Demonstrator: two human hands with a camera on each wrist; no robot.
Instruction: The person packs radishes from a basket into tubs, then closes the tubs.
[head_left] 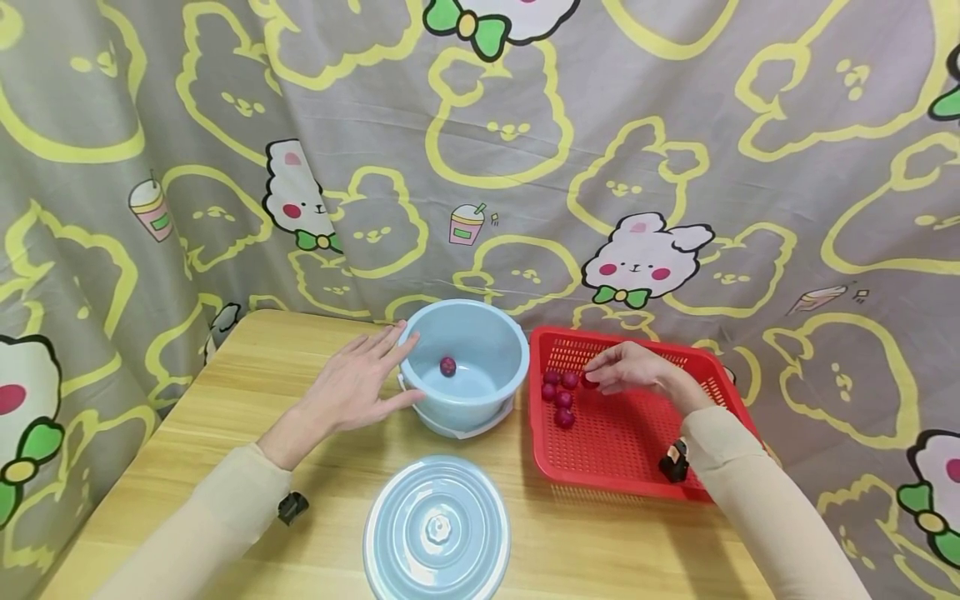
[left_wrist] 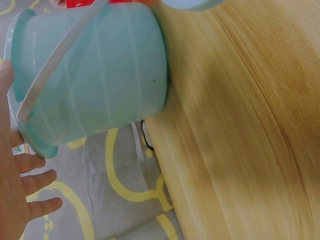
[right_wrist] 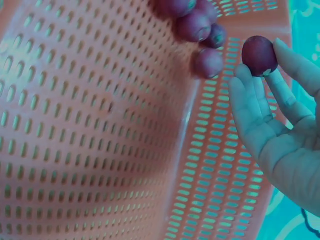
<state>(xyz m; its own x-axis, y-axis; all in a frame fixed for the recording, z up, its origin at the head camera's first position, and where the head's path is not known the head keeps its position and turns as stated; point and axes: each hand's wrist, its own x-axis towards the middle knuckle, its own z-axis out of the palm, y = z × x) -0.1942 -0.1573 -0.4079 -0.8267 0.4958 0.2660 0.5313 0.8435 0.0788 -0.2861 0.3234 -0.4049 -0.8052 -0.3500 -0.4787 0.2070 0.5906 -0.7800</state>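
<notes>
The right hand (head_left: 628, 368) pinches a dark red round fruit (right_wrist: 259, 56) between thumb and fingers, above the far part of a red perforated basket (head_left: 622, 479). Several similar fruits (head_left: 563, 400) lie at the basket's left side. With fingers spread, the left hand (head_left: 358, 385) is at the left rim of a light blue bucket (head_left: 459, 417); whether it touches the rim cannot be told. One fruit (head_left: 447, 367) lies inside the bucket. In the left wrist view, the left hand (left_wrist: 17, 185) is beside the bucket's rim, near its handle (left_wrist: 55, 57).
A light blue lid (head_left: 437, 529) lies on the wooden table (head_left: 322, 508) in front of the bucket. Behind the table hangs a grey curtain (head_left: 510, 200) with cartoon patterns. The bucket stands just left of the basket.
</notes>
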